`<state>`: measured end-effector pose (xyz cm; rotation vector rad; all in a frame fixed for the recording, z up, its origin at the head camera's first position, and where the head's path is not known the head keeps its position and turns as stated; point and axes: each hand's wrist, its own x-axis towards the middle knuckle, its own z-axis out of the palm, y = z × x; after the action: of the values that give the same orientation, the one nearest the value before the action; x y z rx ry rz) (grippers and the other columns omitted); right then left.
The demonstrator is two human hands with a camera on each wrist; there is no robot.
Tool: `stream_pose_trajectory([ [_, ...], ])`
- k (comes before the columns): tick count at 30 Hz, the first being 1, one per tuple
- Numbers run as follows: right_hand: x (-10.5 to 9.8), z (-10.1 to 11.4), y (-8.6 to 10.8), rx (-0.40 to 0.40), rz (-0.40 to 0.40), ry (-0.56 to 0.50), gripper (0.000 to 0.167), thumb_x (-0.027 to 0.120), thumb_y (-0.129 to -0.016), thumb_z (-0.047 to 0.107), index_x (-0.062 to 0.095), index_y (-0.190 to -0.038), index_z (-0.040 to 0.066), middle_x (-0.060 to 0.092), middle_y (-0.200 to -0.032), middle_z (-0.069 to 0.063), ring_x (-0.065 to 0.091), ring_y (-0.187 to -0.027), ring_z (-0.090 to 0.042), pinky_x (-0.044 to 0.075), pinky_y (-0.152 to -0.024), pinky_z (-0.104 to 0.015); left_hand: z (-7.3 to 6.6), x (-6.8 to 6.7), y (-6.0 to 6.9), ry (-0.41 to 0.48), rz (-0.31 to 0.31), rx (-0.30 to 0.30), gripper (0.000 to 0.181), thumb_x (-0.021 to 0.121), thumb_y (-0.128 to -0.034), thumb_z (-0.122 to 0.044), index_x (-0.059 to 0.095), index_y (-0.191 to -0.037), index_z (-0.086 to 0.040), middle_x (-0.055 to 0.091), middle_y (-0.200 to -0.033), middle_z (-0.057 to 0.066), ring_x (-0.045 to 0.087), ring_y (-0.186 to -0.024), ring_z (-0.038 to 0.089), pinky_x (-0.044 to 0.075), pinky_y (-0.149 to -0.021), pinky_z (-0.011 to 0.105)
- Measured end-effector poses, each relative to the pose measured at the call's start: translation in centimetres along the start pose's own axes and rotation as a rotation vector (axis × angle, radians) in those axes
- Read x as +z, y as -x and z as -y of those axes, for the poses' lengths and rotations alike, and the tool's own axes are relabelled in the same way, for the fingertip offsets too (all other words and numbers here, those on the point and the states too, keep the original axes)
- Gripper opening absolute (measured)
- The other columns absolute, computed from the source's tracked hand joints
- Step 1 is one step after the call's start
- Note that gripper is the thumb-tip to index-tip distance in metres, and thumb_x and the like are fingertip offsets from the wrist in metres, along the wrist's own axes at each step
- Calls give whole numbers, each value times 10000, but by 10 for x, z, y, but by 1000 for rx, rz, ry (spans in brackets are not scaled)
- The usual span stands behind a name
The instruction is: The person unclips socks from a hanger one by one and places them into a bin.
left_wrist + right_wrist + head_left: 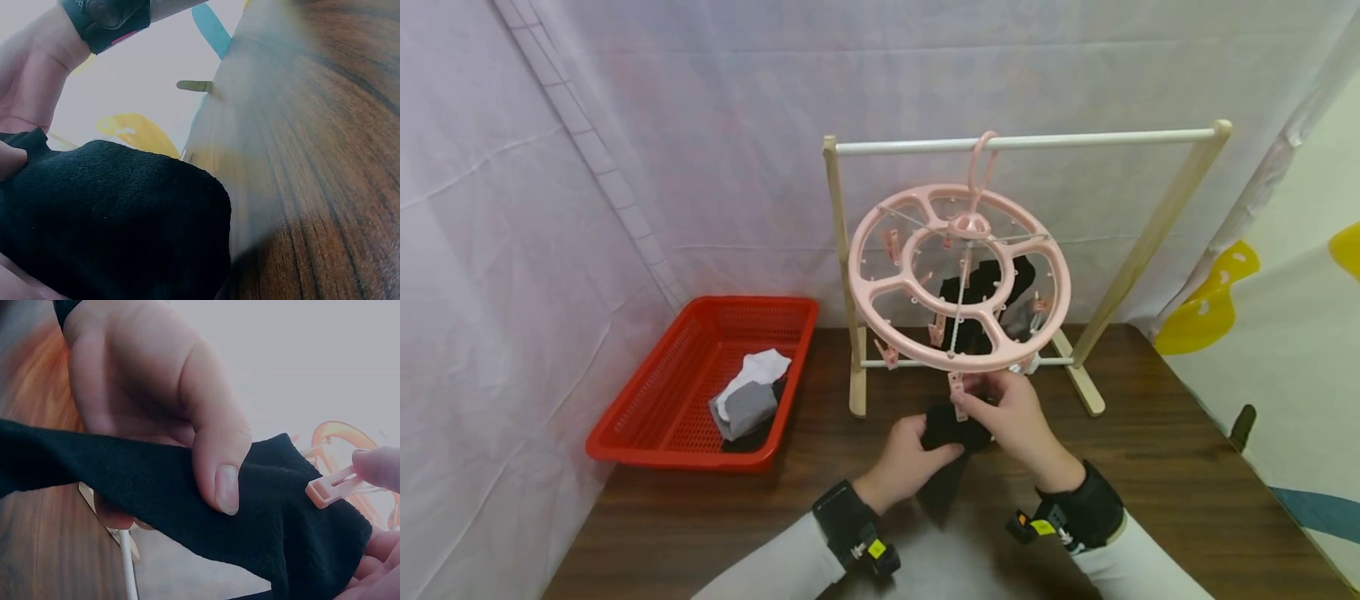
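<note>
A black cloth piece (957, 429), perhaps a sock, is pinched by my left hand (904, 462), thumb on top; its lower part hangs below. My right hand (1017, 421) pinches a pink clothespin (957, 396) at the front rim of the round pink hanger (973, 362). In the right wrist view the clothespin (331, 487) lies against the edge of the black cloth (250, 506), with the left thumb further along the fabric. The left wrist view shows the cloth (125, 212) filling the lower left. Whether the clothespin has closed on the cloth I cannot tell.
The hanger hangs from a white rod (1097, 139) on a wooden stand (1138, 250), with dark items (973, 287) clipped towards its back. At the left, a red basket (700, 457) holds white, grey and black cloth pieces (752, 407). Several other clothespins dangle from the hanger.
</note>
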<state>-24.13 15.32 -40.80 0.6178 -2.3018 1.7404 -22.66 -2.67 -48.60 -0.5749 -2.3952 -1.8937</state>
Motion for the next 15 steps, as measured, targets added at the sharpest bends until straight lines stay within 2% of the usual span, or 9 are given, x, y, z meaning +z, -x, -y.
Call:
stream_pose_trajectory([
  [4,0,1,-1,11,13,-18,150,746,-926,-2,703,-1038,-91,722,-913,-160,659,-831,-29,534,-774,-208,0,0,0,7,3,-7,289,798,-897,-109,761,-1154,18,806,-1065,156,694,-899,78,559,-819,206],
  [11,-1,0,-1,23,24,-52,159,745,-929,-8,692,-1052,-93,703,-888,25,662,-829,-48,542,-756,-215,-2,0,1,9,5,-17,277,799,-895,-112,763,-1138,15,808,-1043,147,680,-863,31,557,-807,203],
  [15,0,0,-1,22,24,-61,166,743,-935,-10,694,-1072,-88,701,-892,79,671,-841,-47,549,-766,-212,-2,-1,0,1,7,-17,277,801,-894,-115,762,-1135,14,808,-1041,145,680,-863,36,556,-807,204],
])
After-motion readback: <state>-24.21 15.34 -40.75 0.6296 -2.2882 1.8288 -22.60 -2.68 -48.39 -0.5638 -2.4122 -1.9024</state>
